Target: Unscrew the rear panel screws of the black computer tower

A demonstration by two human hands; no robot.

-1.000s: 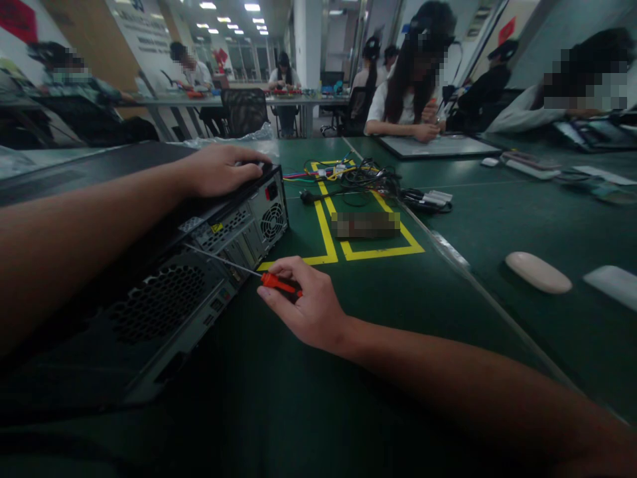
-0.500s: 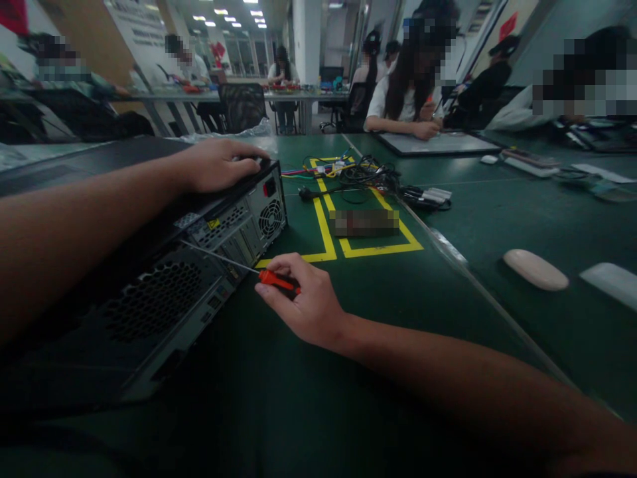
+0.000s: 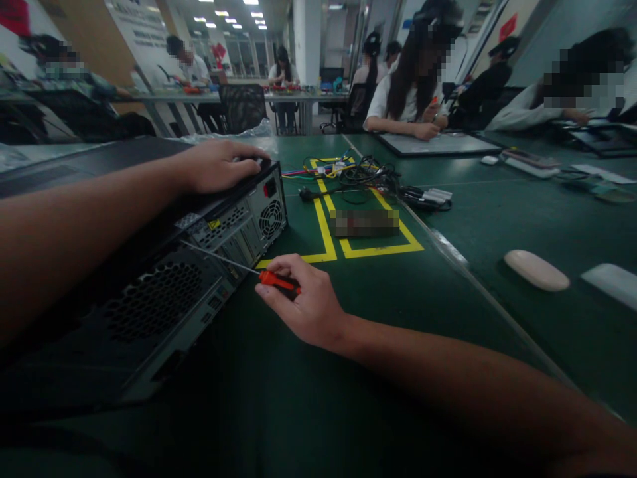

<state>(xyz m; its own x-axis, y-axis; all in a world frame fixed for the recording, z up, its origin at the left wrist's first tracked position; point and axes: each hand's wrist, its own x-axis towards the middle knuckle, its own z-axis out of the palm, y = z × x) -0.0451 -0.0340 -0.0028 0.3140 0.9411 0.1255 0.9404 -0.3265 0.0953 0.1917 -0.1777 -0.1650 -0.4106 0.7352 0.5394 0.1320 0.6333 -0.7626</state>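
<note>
A black computer case (image 3: 89,179) lies at the left with its metal back panel (image 3: 233,242) turned toward my right hand. My left hand (image 3: 226,164) rests flat on top of the case by its far edge, fingers stretched out. Between the fingers and thumb of my right hand (image 3: 311,302) is the orange-and-black handle of a screwdriver (image 3: 279,282). The long thin shaft points left, and its tip meets the upper edge of the back panel. What exactly the tip touches is too small to tell.
Tangled cables (image 3: 371,172) lie beyond the case, by yellow tape (image 3: 326,232) and a blurred-out object (image 3: 365,223). At the right are a pale oval thing (image 3: 536,269) and a white one (image 3: 612,282). Across the green table (image 3: 423,299), a person (image 3: 413,99) works over a flat panel.
Both my hands, the screwdriver and the computer case stay in practically the same place. Across the table, people have shifted their heads and hands slightly.
</note>
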